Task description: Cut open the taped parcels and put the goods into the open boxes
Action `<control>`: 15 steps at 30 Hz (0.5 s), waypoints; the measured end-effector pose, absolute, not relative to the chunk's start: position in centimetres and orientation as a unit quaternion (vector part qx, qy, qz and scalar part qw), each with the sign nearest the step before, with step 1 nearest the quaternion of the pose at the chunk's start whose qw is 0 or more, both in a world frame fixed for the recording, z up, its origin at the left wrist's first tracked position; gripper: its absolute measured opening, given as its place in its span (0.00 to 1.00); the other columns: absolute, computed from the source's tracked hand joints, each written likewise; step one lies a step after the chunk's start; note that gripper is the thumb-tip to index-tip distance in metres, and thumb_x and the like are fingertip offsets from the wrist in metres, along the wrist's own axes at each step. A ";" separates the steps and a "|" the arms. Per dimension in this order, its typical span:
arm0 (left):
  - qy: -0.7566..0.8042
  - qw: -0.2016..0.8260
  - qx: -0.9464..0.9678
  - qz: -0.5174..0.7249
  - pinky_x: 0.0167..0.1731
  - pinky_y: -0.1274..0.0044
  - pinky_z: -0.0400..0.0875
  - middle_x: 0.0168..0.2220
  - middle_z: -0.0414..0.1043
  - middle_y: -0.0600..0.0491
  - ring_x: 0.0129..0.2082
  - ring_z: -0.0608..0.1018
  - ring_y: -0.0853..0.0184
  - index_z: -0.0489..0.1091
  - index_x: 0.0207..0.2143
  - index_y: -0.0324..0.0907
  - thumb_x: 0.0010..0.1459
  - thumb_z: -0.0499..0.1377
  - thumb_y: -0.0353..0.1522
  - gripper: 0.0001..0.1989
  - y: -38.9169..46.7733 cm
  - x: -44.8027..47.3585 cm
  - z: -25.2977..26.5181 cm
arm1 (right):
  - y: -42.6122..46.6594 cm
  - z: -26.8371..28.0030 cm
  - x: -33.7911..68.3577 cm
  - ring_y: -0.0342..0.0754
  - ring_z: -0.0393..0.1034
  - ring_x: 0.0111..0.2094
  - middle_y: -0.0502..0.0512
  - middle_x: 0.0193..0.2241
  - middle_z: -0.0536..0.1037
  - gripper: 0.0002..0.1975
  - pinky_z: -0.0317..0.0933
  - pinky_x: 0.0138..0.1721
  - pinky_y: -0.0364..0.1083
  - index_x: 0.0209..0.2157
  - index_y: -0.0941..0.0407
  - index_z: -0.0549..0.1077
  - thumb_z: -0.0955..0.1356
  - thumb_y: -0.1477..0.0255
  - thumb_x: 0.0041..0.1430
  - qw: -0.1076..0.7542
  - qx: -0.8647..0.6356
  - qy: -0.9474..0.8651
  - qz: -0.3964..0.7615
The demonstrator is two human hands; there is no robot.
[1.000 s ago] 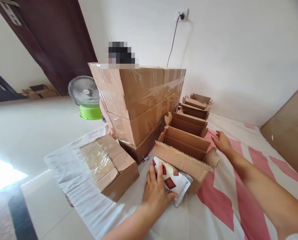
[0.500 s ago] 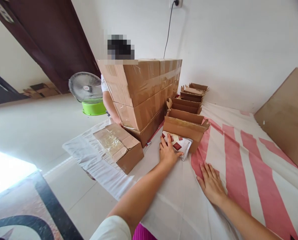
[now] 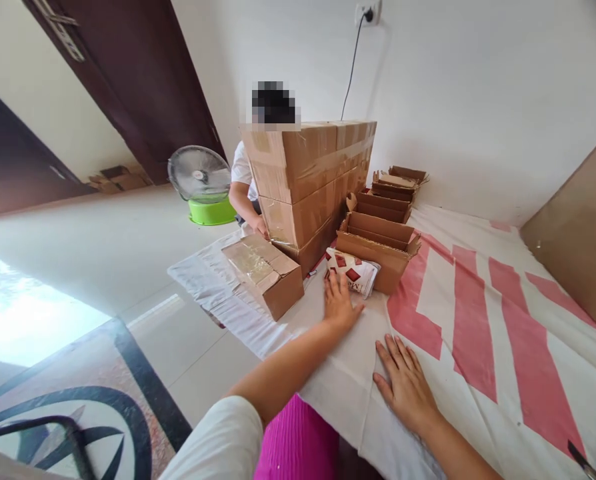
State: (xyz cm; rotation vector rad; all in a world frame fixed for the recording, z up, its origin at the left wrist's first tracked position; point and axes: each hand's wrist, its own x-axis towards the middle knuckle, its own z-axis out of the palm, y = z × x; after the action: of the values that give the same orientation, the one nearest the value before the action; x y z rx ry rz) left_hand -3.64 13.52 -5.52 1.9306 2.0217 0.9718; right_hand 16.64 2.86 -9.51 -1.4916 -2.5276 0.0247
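Observation:
A white packet with dark red diamond shapes (image 3: 354, 272) leans against the front of an open cardboard box (image 3: 378, 257). My left hand (image 3: 341, 307) is just in front of the packet, fingers spread, the fingertips at its lower left edge; whether they still touch it I cannot tell. Flat on the white and red cloth (image 3: 438, 307) lies my right hand (image 3: 407, 380), its fingers apart and nothing in it. To the left of my left hand stands a taped cardboard carton (image 3: 265, 270).
Behind the taped carton rises a stack of sealed cartons (image 3: 313, 163), with another person's arm (image 3: 245, 200) at its left side. Several open boxes (image 3: 393, 193) line up toward the wall. A fan (image 3: 199, 175) stands on the floor; scissors (image 3: 581, 457) lie at the lower right.
My left hand has drawn back from the packet, which now rests against the box with more of its face showing. My right hand has slid nearer to me. The view has shifted.

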 end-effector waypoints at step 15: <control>0.712 0.202 0.366 0.564 0.43 0.67 0.68 0.40 0.70 0.48 0.43 0.72 0.59 0.65 0.42 0.40 0.43 0.62 0.37 0.21 13.2 -31.2 6.3 | 2.6 -8.6 16.3 0.57 0.49 0.65 0.60 0.64 0.58 0.28 0.46 0.63 0.59 0.61 0.56 0.62 0.59 0.59 0.64 0.116 -0.518 -0.848 0.004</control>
State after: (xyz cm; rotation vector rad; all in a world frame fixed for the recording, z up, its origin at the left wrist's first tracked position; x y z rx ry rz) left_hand -31.19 13.24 6.31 1.0210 1.9898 1.5757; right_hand 16.26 2.62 -8.59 -1.5170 -2.4829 0.0127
